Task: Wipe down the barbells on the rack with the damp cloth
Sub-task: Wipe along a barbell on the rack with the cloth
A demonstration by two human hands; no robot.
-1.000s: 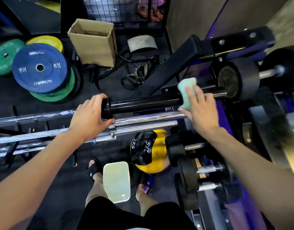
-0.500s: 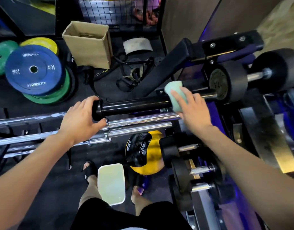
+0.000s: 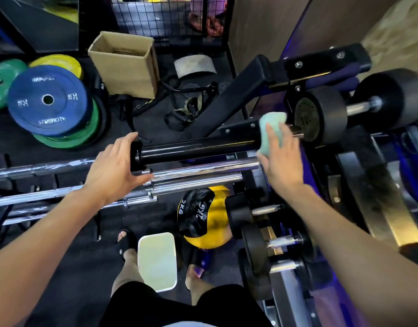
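Note:
A black barbell sleeve (image 3: 198, 149) lies across the middle of the view, above two chrome barbell sleeves (image 3: 203, 172) on the rack. My left hand (image 3: 113, 171) grips the black sleeve's collar end on the left. My right hand (image 3: 282, 159) holds a pale green damp cloth (image 3: 270, 131) wrapped round the right end of the black sleeve, next to a black dumbbell head (image 3: 321, 116). More chrome bars (image 3: 38, 194) run off to the left.
Blue, green and yellow weight plates (image 3: 47, 102) are stacked at the far left beside a cardboard box (image 3: 125, 64). A yellow-black 2 kg ball (image 3: 203, 218) and a white tub (image 3: 157, 260) sit on the floor by my feet. Dumbbells (image 3: 269, 241) fill the rack at right.
My right hand has slid the cloth to the right along the black sleeve, toward the dumbbell head. My left hand has kept its grip on the collar end.

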